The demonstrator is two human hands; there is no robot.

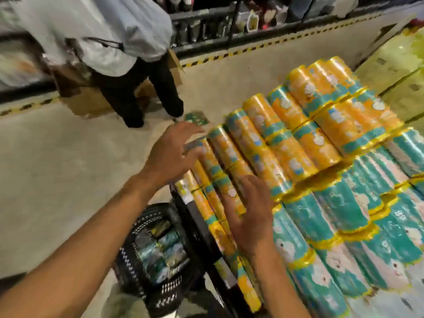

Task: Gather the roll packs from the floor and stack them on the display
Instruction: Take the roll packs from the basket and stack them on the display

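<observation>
Orange-and-teal roll packs lie in rows on top of the display, stacked over teal roll packs below. My left hand reaches over the far left end of the orange row, fingers spread and blurred, touching a pack end. My right hand lies flat with straight fingers on the near orange packs. More teal packs sit in a black basket on the floor below my arms.
Another person in a grey top and dark trousers bends over cardboard boxes on the floor at the back left. A yellow-black striped line runs before dark shelving. Yellow-green cartons stand at the right.
</observation>
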